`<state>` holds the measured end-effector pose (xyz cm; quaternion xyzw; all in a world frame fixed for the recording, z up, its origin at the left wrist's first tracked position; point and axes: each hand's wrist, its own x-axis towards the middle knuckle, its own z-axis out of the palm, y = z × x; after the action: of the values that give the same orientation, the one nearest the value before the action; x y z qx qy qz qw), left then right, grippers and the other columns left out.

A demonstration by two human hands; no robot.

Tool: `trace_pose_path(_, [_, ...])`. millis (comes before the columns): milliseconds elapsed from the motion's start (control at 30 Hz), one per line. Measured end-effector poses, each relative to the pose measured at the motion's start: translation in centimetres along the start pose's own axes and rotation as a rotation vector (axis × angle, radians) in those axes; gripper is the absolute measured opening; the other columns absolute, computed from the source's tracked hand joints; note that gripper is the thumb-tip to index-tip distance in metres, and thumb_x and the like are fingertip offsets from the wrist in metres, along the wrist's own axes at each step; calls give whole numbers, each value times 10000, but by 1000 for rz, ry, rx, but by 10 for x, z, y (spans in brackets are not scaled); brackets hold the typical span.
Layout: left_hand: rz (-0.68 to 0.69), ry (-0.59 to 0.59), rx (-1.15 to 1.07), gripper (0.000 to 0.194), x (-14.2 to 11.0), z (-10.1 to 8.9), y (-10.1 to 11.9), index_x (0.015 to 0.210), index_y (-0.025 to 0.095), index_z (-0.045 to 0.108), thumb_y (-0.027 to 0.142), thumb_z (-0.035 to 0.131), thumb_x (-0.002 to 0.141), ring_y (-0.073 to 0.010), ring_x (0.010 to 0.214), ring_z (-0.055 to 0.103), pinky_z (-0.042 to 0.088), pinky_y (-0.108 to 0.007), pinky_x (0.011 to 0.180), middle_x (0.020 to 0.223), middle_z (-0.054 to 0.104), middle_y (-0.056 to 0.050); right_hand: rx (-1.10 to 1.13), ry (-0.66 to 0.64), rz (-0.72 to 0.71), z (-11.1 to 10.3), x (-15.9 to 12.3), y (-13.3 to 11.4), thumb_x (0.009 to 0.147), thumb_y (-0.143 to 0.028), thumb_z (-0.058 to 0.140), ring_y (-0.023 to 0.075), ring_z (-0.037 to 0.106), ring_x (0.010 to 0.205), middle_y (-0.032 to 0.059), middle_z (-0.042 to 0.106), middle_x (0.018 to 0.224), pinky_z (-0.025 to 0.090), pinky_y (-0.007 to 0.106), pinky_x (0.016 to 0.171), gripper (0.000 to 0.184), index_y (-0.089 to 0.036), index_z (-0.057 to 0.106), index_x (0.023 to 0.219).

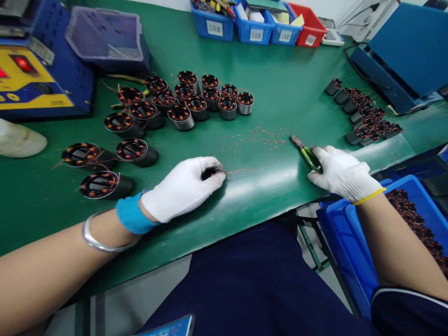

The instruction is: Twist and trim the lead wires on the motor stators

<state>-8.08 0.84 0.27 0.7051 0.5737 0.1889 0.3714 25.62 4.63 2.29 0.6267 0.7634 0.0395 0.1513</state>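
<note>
My left hand (pixel 191 186), in a white glove with a blue band at the wrist, is closed low over the green table. Its fingers curve round a dark motor stator (pixel 209 173), mostly hidden by the glove. A thin copper wire (pixel 240 171) sticks out from the fingertips to the right. My right hand (pixel 338 172), also gloved in white, has its thumb and fingers round the green handles of a pair of cutting pliers (pixel 308 156). The pliers' jaws point away to the upper left. Between the hands, a little farther back, lie loose copper wire clippings (pixel 264 137).
Several wound stators (pixel 180 114) stand at left and centre, others (pixel 364 112) at right. A blue-yellow machine (pixel 45 74) and a purple bin (pixel 105 35) are at back left. Labelled tool boxes (pixel 255 32) line the back. A blue crate (pixel 346 233) of parts sits below right.
</note>
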Motion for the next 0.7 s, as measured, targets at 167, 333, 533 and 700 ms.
trace_pose_path(167, [-16, 61, -70, 207, 2, 6, 0, 782, 184, 573, 373, 509, 838, -156, 629, 513, 425, -285, 614, 676, 581, 0, 19, 175, 96, 18, 7, -16, 852, -400, 423, 362, 601, 936, 192, 597, 1070, 495, 474, 731, 471, -132, 594, 1200])
trace_pose_path(333, [-18, 87, -86, 193, 3, 8, 1, 770, 194, 555, 367, 505, 841, -150, 608, 498, 413, -280, 597, 655, 558, 10, 385, 350, 75, 28, 5, -20, 869, -335, 397, 360, 554, 1121, 208, 528, 1277, 464, 505, 918, 650, -95, 323, 1469])
trace_pose_path(533, [3, 104, -111, 195, 4, 10, 0, 813, 187, 584, 365, 515, 851, -157, 653, 536, 441, -283, 644, 725, 603, 2, 1382, -284, -311, -4, -24, -72, 779, -264, 525, 176, 619, 759, 44, 609, 958, 544, 344, 687, 691, -230, 300, 1431])
trace_pose_path(700, [8, 90, -113, 196, 3, 10, -1, 871, 184, 611, 351, 508, 869, -156, 677, 561, 456, -270, 660, 789, 648, -6, 1607, -830, -397, -13, -25, -101, 757, -267, 611, 135, 624, 684, 20, 587, 893, 525, 249, 546, 517, -199, 458, 1247])
